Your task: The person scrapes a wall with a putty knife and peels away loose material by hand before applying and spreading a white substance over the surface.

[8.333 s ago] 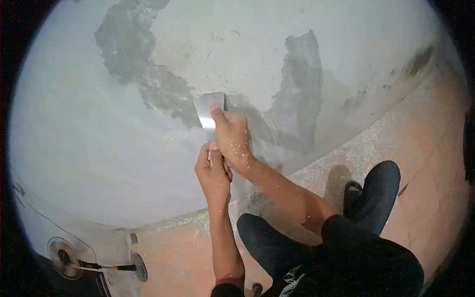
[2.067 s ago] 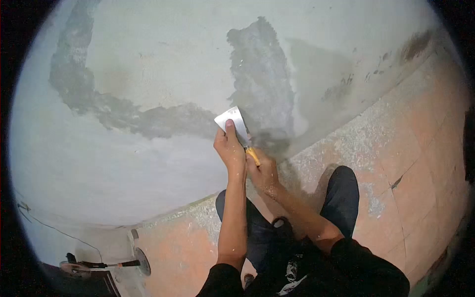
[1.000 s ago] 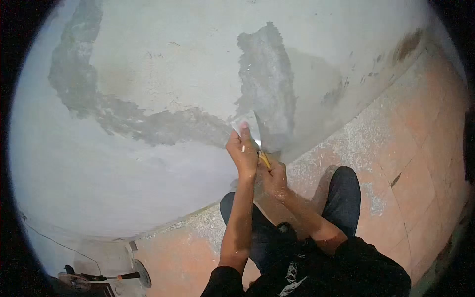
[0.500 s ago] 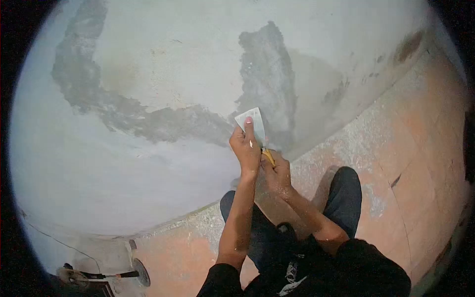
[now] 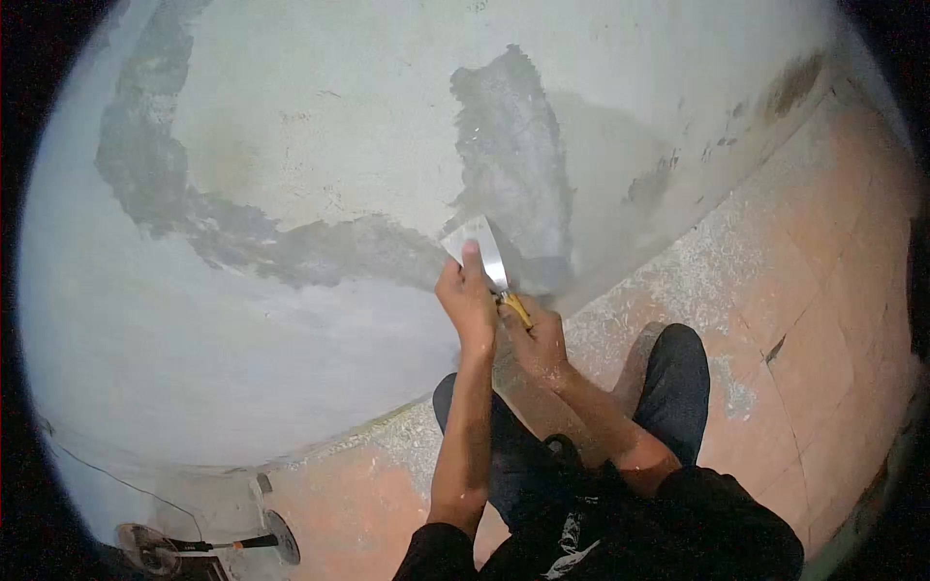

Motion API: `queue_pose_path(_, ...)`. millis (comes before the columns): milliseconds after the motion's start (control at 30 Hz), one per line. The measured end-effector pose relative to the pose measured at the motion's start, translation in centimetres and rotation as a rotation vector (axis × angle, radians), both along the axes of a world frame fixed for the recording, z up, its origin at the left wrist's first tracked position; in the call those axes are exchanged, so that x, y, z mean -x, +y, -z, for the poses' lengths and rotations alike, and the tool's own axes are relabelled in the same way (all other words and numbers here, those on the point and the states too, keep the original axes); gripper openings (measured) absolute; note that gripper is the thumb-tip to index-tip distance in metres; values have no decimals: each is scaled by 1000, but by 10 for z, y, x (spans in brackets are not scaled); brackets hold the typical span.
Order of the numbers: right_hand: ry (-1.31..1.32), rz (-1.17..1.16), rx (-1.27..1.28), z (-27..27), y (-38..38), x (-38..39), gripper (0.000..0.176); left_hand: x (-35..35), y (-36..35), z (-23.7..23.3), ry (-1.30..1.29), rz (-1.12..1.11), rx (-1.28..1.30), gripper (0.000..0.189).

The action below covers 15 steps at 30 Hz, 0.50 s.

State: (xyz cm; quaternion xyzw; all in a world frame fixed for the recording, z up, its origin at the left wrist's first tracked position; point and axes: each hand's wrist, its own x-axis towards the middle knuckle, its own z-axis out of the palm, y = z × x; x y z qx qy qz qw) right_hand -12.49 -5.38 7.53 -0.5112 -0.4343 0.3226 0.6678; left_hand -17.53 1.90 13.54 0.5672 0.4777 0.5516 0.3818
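Note:
A putty knife (image 5: pixel 493 256) with a broad, shiny metal blade and a yellow handle is held up in front of the wall, blade end up. My right hand (image 5: pixel 539 339) is wrapped round its yellow handle. My left hand (image 5: pixel 467 302) pinches the blade, the thumb lying flat over its face and the fingers curled behind, partly hidden. Behind the blade, the wall (image 5: pixel 320 378) carries rough grey patches of filler (image 5: pixel 513 136). Pale specks dot both forearms.
The worn orange floor (image 5: pixel 756 426) meets the wall along a slanting edge dusted with pale flakes. A small fan (image 5: pixel 147 548) with a dark pole and round base (image 5: pixel 283 536) lies at lower left, its cord running up the wall. My bent knees (image 5: pixel 675 387) flank my forearms.
Both hands and the putty knife have shifted slightly left and down in view. The blade has turned, so its right part shines brighter. The wall has also shifted a little with the camera.

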Motion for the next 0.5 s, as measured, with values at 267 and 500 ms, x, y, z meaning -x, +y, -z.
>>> queue_pose_path(267, 136, -64, 39, 19, 1, 7, 25, 5, -11, 20, -99, -14, 146, 37)
queue_pose_path(500, 244, -170, 48, -4, 3, 8, 34, -6, -23, -17, -185, -34, 37, 41)
